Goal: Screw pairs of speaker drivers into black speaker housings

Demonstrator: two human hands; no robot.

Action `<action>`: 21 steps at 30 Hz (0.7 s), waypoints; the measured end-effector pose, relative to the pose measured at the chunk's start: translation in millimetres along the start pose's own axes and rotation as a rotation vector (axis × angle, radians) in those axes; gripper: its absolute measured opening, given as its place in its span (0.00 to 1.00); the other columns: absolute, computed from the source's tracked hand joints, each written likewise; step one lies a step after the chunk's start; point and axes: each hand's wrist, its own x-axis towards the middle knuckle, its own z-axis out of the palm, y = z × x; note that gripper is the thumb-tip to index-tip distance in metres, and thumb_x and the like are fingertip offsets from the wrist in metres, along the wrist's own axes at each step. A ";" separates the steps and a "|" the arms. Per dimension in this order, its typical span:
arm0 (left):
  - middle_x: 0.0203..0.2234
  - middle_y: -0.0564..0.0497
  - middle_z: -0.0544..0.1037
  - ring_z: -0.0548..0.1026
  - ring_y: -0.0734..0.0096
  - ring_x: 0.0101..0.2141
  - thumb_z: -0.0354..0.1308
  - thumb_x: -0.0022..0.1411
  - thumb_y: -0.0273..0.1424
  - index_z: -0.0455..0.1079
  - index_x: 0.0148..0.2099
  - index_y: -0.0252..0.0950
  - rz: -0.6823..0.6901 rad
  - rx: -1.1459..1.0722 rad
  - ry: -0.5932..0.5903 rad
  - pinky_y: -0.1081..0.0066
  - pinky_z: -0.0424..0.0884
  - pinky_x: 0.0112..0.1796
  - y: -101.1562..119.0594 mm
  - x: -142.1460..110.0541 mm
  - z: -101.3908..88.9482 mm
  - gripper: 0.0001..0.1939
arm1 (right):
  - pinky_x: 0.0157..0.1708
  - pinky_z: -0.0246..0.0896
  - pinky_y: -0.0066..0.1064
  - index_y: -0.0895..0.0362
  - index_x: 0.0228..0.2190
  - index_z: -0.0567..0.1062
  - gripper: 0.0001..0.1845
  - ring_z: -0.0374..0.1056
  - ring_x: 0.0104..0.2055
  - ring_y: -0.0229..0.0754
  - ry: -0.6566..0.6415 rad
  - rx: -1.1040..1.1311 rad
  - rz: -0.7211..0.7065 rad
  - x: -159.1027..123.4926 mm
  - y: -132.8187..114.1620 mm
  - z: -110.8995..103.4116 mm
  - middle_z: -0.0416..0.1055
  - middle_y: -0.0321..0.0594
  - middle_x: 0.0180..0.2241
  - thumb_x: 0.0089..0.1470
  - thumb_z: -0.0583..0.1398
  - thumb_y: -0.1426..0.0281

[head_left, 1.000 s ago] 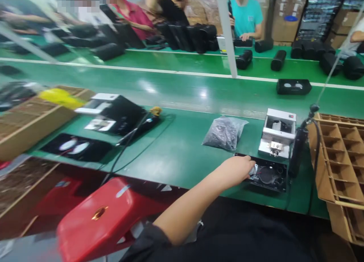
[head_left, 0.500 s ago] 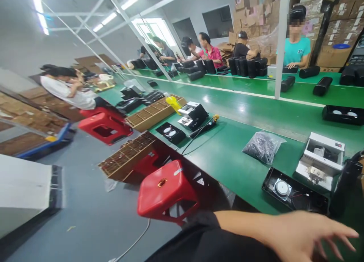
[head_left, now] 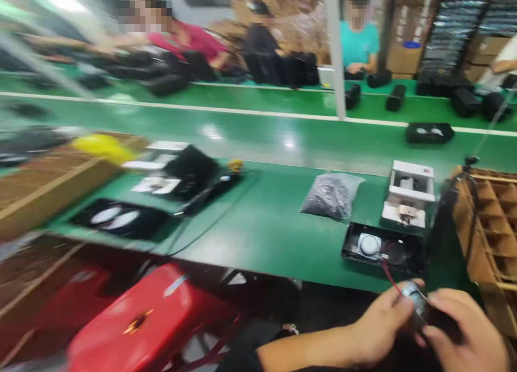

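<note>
Gripping small metal part (head_left: pixel 416 302) with left hand (head_left: pixel 379 326) and right hand (head_left: pixel 470 331)
Red wire (head_left: pixel 391 279) goes from it to open black case (head_left: pixel 410 265)

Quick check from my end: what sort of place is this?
Probably a speaker assembly line in a factory: people sit along long green benches, black speaker casings stand in rows, and one open casing lies just beyond the left hand and right hand, which hold a small part.
</note>
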 end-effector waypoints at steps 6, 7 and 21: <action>0.77 0.35 0.63 0.60 0.46 0.77 0.52 0.79 0.55 0.52 0.83 0.39 0.098 0.563 -0.126 0.46 0.54 0.77 44.1 -27.9 -24.0 0.42 | 0.50 0.86 0.43 0.50 0.57 0.82 0.20 0.84 0.52 0.50 0.146 0.042 0.205 19.4 -40.8 46.5 0.84 0.51 0.53 0.64 0.67 0.70; 0.77 0.35 0.63 0.60 0.47 0.77 0.53 0.80 0.52 0.50 0.84 0.39 0.150 0.715 -0.173 0.47 0.57 0.76 54.4 -29.3 -28.7 0.41 | 0.50 0.86 0.43 0.49 0.57 0.82 0.19 0.84 0.52 0.51 0.133 0.078 0.232 18.7 -38.3 45.3 0.84 0.50 0.52 0.65 0.68 0.65; 0.31 0.42 0.84 0.85 0.55 0.33 0.58 0.70 0.17 0.80 0.40 0.31 0.165 2.071 -0.089 0.64 0.73 0.31 119.0 90.9 -29.0 0.11 | 0.46 0.84 0.36 0.51 0.60 0.75 0.21 0.84 0.50 0.47 0.115 0.375 0.574 52.0 -0.2 26.3 0.83 0.50 0.53 0.69 0.64 0.61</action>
